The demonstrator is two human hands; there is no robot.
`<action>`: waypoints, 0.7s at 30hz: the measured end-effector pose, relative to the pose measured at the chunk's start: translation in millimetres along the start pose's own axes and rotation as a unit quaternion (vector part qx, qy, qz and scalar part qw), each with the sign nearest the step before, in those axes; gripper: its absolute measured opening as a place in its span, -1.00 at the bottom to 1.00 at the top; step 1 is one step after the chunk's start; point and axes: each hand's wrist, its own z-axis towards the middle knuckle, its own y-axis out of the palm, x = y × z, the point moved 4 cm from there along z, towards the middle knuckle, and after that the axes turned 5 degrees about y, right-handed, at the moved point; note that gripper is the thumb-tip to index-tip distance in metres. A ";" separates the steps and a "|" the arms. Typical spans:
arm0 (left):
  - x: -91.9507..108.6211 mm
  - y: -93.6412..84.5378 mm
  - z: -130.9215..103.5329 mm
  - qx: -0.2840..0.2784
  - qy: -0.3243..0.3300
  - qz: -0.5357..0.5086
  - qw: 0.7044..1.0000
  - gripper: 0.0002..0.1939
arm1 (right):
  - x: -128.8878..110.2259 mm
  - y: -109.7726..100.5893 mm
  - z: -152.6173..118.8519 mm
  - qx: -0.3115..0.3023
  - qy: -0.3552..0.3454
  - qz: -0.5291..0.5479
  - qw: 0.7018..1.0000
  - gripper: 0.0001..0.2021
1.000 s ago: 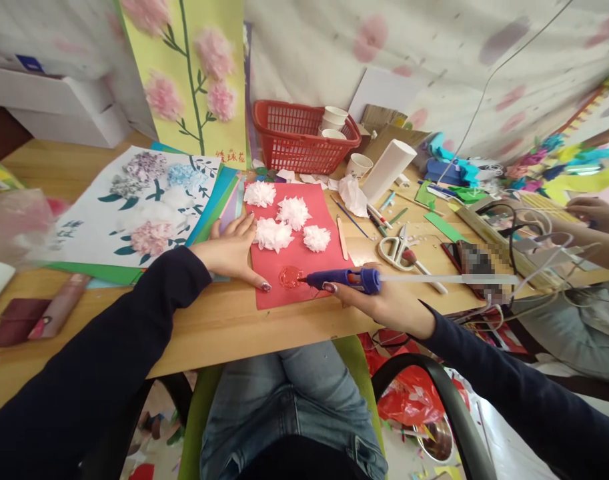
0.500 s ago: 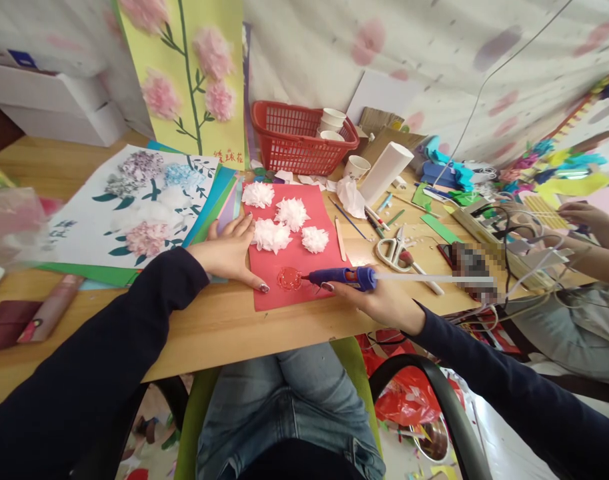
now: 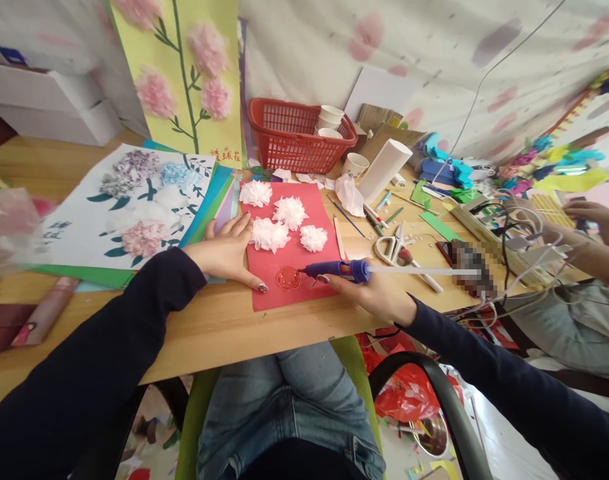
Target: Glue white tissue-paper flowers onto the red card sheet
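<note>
A red sheet of paper (image 3: 304, 293) lies on the table before me, with several white tissue-paper flowers (image 3: 290, 212) on its upper part. My left hand (image 3: 229, 253) rests spread on the sheet's left edge, thumb stretched onto the red paper. In my right hand (image 3: 374, 290) is a blue glue gun (image 3: 339, 269), a long clear glue stick (image 3: 424, 271) jutting from its back. The nozzle points left at a round patch of glossy glue (image 3: 287, 279) on the lower part of the sheet.
Behind the sheet stands a red basket (image 3: 299, 150) with paper cups. Scissors (image 3: 391, 247), a brush, pencils and a paper roll (image 3: 387, 170) lie to the right. Left is a flower picture (image 3: 84, 227) on coloured sheets. Another person's hand (image 3: 594, 213) is at far right.
My right hand and the glue gun have shifted slightly left and up, nozzle still at the glue patch. My left hand stays on the sheet. The view has moved slightly.
</note>
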 end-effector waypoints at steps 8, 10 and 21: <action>1.2 -0.5 -0.1 0.004 -0.003 0.003 1.000 0.54 | 1.9 -1.3 5.9 0.057 0.036 -0.062 0.996 -0.58; 0.0 0.6 0.6 0.005 -0.002 0.000 1.000 0.54 | 3.1 -0.1 8.1 0.063 0.049 -0.064 0.995 -0.56; 2.0 -2.4 -1.3 0.002 0.001 -0.009 1.000 0.52 | 0.9 -3.8 7.8 0.028 0.034 -0.062 0.997 -0.55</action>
